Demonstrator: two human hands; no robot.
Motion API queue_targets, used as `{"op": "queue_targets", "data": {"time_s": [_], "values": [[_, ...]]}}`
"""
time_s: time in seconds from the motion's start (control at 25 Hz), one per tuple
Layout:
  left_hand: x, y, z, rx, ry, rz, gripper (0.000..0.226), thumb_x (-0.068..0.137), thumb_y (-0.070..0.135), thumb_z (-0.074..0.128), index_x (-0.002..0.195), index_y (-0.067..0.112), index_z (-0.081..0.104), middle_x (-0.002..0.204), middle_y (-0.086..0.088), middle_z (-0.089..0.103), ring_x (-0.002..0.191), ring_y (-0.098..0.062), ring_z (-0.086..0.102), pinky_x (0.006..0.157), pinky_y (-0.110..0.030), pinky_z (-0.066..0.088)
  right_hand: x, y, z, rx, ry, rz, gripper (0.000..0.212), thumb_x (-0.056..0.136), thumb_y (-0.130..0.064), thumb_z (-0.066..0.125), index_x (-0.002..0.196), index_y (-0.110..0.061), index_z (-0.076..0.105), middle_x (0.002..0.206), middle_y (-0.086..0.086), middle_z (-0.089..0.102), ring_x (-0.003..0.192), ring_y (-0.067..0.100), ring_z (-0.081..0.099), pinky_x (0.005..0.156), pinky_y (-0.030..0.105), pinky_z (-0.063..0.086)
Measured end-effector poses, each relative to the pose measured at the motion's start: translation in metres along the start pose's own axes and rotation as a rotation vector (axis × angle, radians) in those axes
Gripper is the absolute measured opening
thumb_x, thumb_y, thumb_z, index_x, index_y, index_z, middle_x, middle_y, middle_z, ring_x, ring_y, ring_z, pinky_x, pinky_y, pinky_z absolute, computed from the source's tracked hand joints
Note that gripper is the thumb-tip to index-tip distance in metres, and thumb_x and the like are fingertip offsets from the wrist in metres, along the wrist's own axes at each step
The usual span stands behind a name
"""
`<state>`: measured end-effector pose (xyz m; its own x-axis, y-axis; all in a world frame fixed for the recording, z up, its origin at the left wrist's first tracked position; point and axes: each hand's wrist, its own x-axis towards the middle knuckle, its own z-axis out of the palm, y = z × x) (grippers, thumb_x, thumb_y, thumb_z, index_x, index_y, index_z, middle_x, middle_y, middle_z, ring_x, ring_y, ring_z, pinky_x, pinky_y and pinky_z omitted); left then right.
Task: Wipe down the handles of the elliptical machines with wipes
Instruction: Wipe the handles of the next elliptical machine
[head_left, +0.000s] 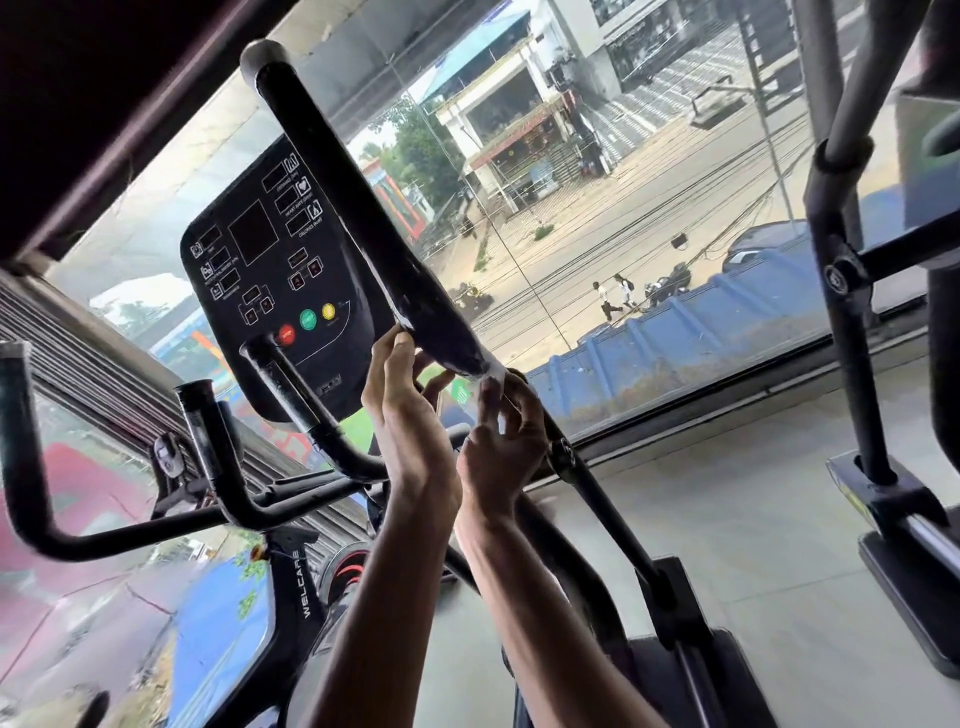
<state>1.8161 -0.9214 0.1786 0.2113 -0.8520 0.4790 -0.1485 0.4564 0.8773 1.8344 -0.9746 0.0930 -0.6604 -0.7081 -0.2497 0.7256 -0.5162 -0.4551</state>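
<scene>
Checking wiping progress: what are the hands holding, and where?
A wipe wrapped round the long handle: the left hand holds its upper edge, the right hand pinches its lower edge.

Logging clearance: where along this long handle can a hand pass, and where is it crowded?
Free: upper stretch of the long handle, from grey end cap past the console. Crowded: its lower end, where left hand and right hand pinch the wipe.

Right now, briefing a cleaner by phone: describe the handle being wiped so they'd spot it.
Find the console by the window. The handle is the long black bar along its right edge. Only it has a wipe on its lower end.
</scene>
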Motion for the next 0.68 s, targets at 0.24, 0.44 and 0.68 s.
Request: {"op": "queue_targets", "data": {"time_s": [0.24, 0.44, 0.68], "values": [[-0.004, 0.003, 0.003, 0.017, 0.025, -0.002, 0.028, 0.107, 0.016, 0.041, 0.105, 0.018, 0.068, 0.091, 0.010, 0.070, 0.090, -0.004, 0.063, 0.092, -0.038, 0.053, 0.060, 0.046, -0.007, -0.221, 0.131, 0.294, 0.026, 0.101, -0.026, 0.066, 0.119, -0.009, 0.072, 0.112, 0.005, 0.075, 0.086, 0.001, 0.065, 0.079, 0.010, 0.055], [-0.005, 0.001, 0.006, 0.012, 0.064, -0.010, 0.024, 0.106, 0.015, 0.044, 0.108, 0.016, 0.068, 0.096, 0.006, 0.068, 0.087, -0.001, 0.063, 0.091, -0.035, 0.053, 0.075, 0.048, -0.011, -0.302, 0.100, 0.222, 0.015, 0.098, -0.019, 0.071, 0.111, -0.013, 0.074, 0.107, 0.001, 0.075, 0.096, 0.009, 0.068, 0.079, 0.011, 0.052], [-0.007, 0.001, 0.008, 0.009, 0.070, -0.011, 0.026, 0.106, 0.014, 0.041, 0.113, 0.012, 0.067, 0.102, -0.001, 0.072, 0.086, 0.002, 0.064, 0.094, -0.036, 0.053, 0.083, 0.046, -0.015, -0.313, 0.081, 0.268, 0.021, 0.098, -0.015, 0.069, 0.117, -0.007, 0.075, 0.106, 0.004, 0.076, 0.107, 0.020, 0.072, 0.075, 0.009, 0.053]]}}
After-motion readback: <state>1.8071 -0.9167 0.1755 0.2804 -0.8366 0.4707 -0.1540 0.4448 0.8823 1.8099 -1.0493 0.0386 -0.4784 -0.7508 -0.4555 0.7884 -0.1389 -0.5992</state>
